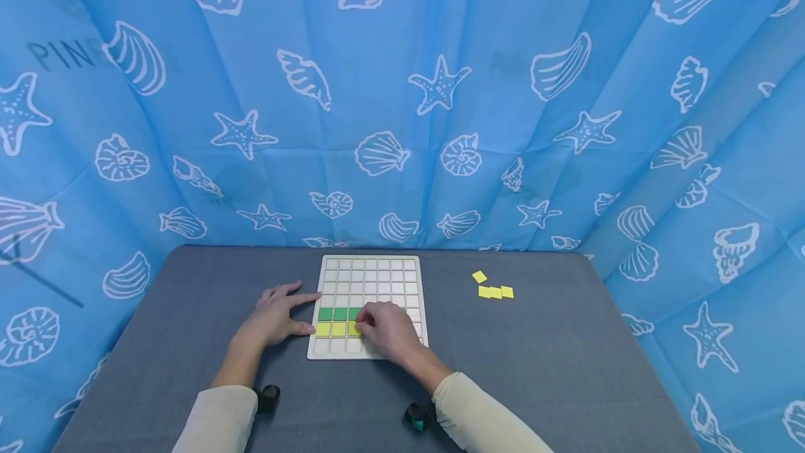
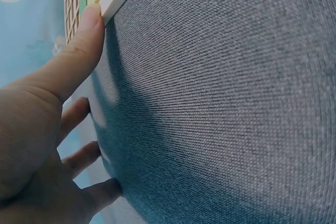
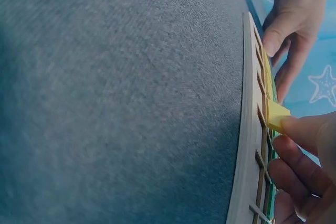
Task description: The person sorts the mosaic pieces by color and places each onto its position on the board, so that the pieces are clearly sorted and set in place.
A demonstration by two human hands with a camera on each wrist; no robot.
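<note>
Pale gridded board (image 1: 370, 288) flat on the table (image 1: 566, 341), partly tiled.
Green tiles (image 1: 340, 314) line one row from the left; beside it sit two yellow tiles (image 1: 338, 329), a third tilted in fingers (image 3: 293, 149). Four loose yellow ones (image 1: 495, 292) lie right of the board.

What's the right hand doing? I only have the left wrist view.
Observer: The right hand is pinching a yellow tile at the board.
Operator: Any more of those lying loose?
Observer: Four loose yellow tiles lie on the table, to the right of the board.
Operator: Green's cut off for me. How many show?
Observer: Three green tiles, side by side in one row; the right hand covers part of that row, so I can't rule out more.
</note>
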